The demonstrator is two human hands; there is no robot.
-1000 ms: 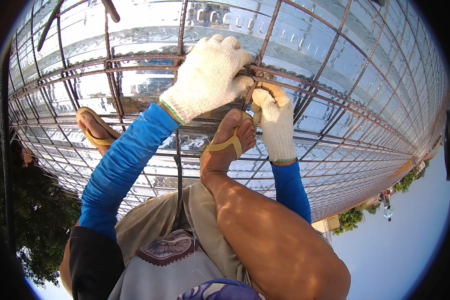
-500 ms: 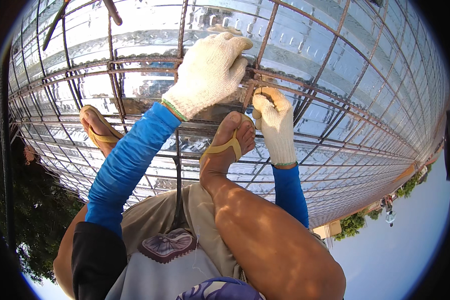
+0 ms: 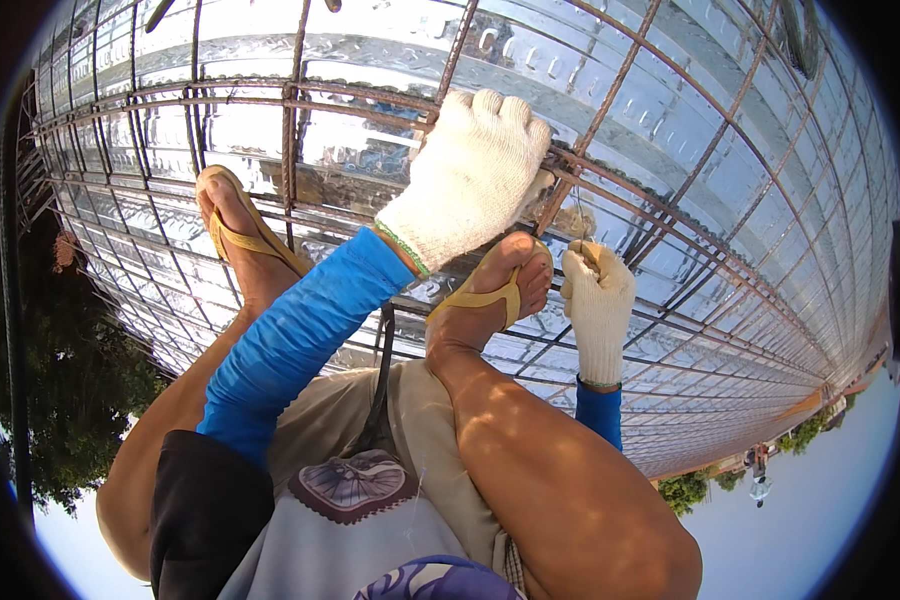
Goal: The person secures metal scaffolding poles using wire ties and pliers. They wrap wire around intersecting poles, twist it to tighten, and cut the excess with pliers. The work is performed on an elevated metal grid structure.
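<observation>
My left hand [image 3: 480, 170], in a white knitted glove, is closed over a pair of rusty steel rebars [image 3: 360, 105] where a crossing bar meets them. Its fingertips are hidden beneath the hand. Lower and to the right, my right hand [image 3: 600, 290], gloved too, pinches a thin tie wire [image 3: 578, 212] that runs up toward the bar crossing. The rebar grid lies over shiny corrugated metal sheets [image 3: 390, 50]. Beside the right hand is my foot in a yellow flip-flop [image 3: 495, 290].
My other foot, in a matching flip-flop [image 3: 240, 225], rests on the grid at left. Dark tool handle ends [image 3: 157, 14] show at the top edge. A bundle of thin wire [image 3: 798, 40] lies at upper right. Trees [image 3: 70, 370] stand beyond the left edge.
The view has shifted, so the grid and feet sit differently in it. My left hand has turned knuckles-up over the bars. My right hand has drawn away from the crossing, nearer to me.
</observation>
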